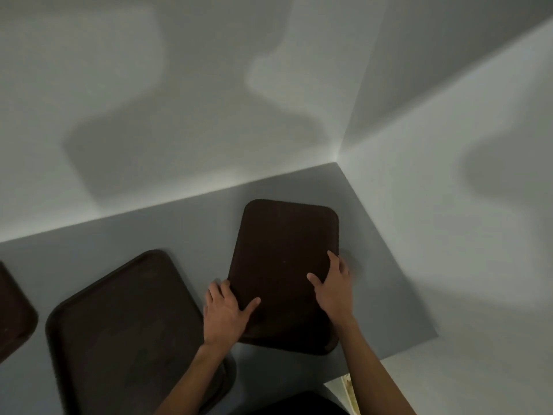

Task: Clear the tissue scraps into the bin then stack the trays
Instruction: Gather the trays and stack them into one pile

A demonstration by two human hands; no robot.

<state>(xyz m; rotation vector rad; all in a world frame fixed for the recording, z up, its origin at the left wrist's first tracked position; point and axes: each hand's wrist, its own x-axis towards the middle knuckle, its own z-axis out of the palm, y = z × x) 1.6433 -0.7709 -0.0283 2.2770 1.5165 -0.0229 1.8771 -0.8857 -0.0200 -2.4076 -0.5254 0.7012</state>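
Left grip (224,313) & right grip (333,287) both clamped on side edges of dark tray (281,259), thumbs on top; 2nd tray (125,324) just left, on grey worktop (194,223)

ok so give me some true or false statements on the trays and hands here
1. The left hand and right hand grip the right tray on opposite sides. True.
2. Tissue scraps lie on the middle tray. False: none show on it.
3. Three trays are in view. True; the left tray is cut off by the frame edge.
4. The trays are stacked. False: they sit side by side on the counter.
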